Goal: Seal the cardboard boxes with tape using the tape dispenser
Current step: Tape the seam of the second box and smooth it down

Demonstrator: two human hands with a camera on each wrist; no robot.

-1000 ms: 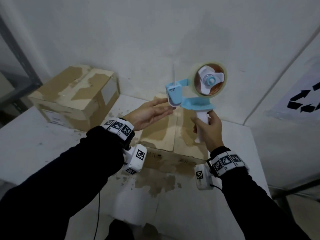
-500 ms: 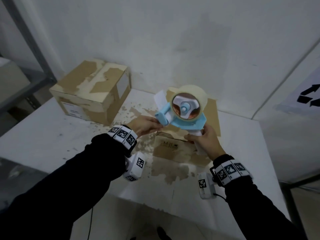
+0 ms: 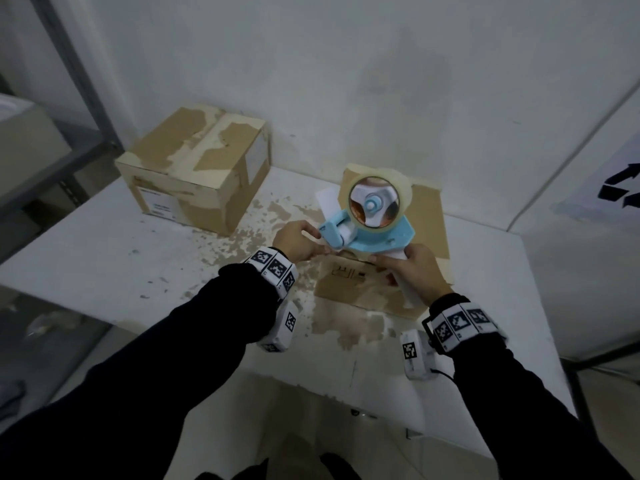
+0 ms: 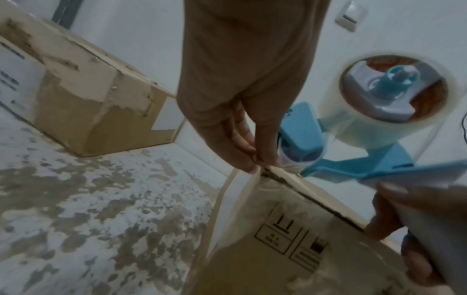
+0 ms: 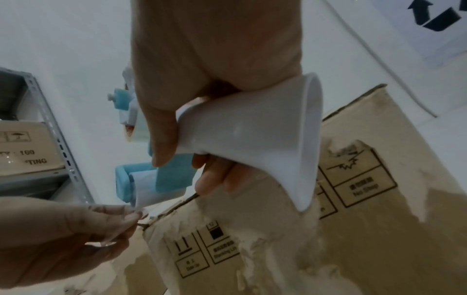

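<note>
A blue tape dispenser (image 3: 372, 223) with a clear tape roll (image 4: 384, 103) hovers over the near top edge of a worn cardboard box (image 3: 356, 289). My right hand (image 3: 398, 268) grips its white handle (image 5: 252, 139). My left hand (image 3: 323, 245) pinches the loose tape end (image 5: 118, 225) just below the dispenser's front roller. In the left wrist view the pinching fingertips (image 4: 252, 161) sit at the box's (image 4: 265, 249) upper front edge. Whether the tape touches the cardboard I cannot tell. The box's top seam is hidden behind the dispenser.
A second, taller cardboard box (image 3: 197, 171) stands at the back left of the white table (image 3: 104, 258), whose surface is stained and peeling. A grey metal shelf (image 5: 50, 139) with another carton stands to the left. White walls close the back and right.
The dispenser has come down from head height to the near edge of the box. My left hand, open beside it a second ago, now pinches the tape end.
</note>
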